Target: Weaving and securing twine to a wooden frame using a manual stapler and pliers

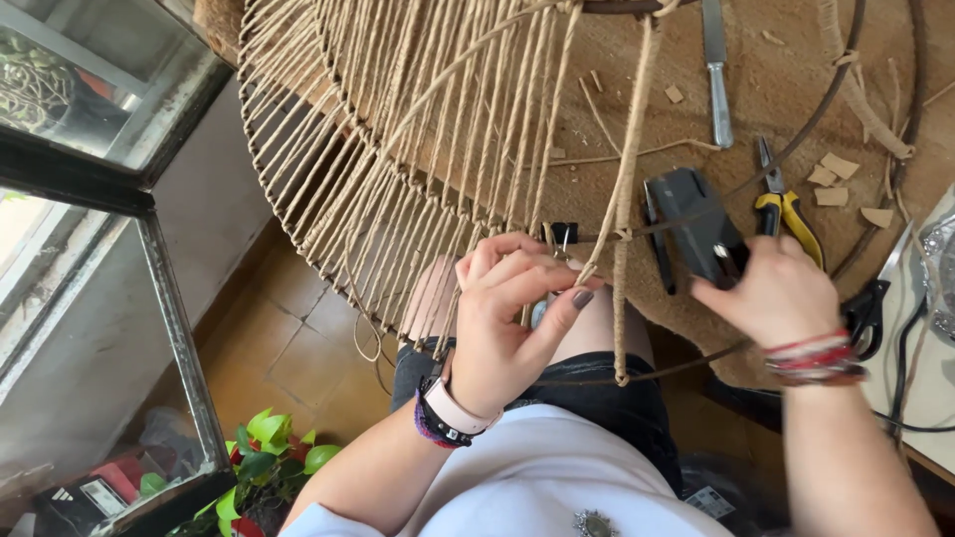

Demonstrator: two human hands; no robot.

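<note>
Pliers (786, 211) and knife (716, 70) lie beyond right hand (776, 293).

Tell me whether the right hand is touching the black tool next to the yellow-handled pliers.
Touching. In the head view the right hand wraps its fingers onto the lower end of the black tool, with no gap between them; the yellow-handled pliers lie apart just beyond.
</note>
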